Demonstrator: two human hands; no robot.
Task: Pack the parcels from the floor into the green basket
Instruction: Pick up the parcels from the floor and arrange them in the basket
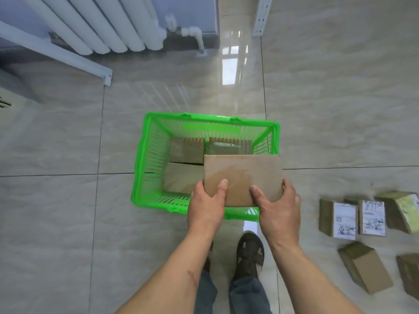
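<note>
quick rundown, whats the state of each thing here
green basket: on the floor, three parcels inside
brown parcel: held above the basket
left hand: holding the parcel's near left corner
right hand: holding its near right corner
loose parcels: lying on the floor at right

Glossy pale tiled floor (68, 143) with dark grout lines, mirroring a bright window far centre. A white radiator (95, 26) stands far left against a bluish wall (195, 12).
</note>
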